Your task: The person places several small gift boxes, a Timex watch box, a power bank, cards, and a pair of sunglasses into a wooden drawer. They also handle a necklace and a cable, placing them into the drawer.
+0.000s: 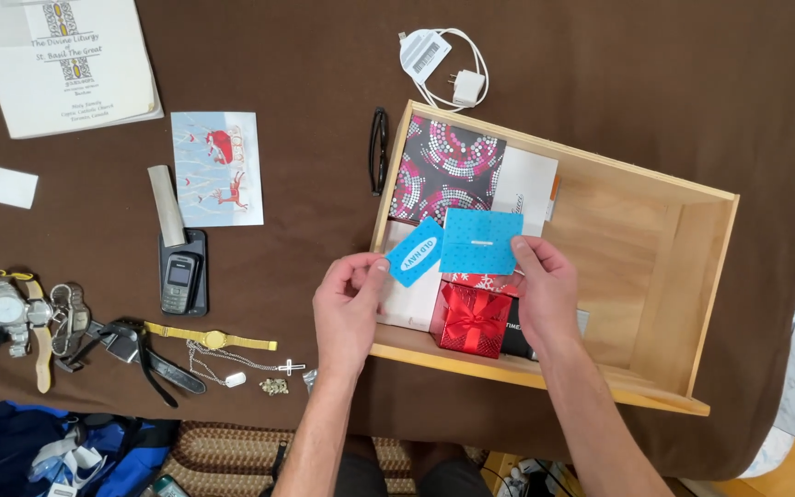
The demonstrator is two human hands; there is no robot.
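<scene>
My left hand [350,304] pinches a small blue card with a white oval [413,251] by its lower left corner. My right hand [545,287] holds a larger blue dotted card [481,241] by its right edge. Both cards hover over the left part of an open wooden drawer [655,276] that rests on a brown cloth. Below the cards, inside the drawer, lie a red gift box with a ribbon [474,319], a white box [413,299] and a patterned pink and black booklet [446,168].
Left of the drawer lie black glasses [378,149], an illustrated card [217,167], a small mobile phone [180,282], several watches [34,317] and a chain with a cross [241,368]. A white charger with cable [443,66] lies behind the drawer, a white booklet [66,60] at top left.
</scene>
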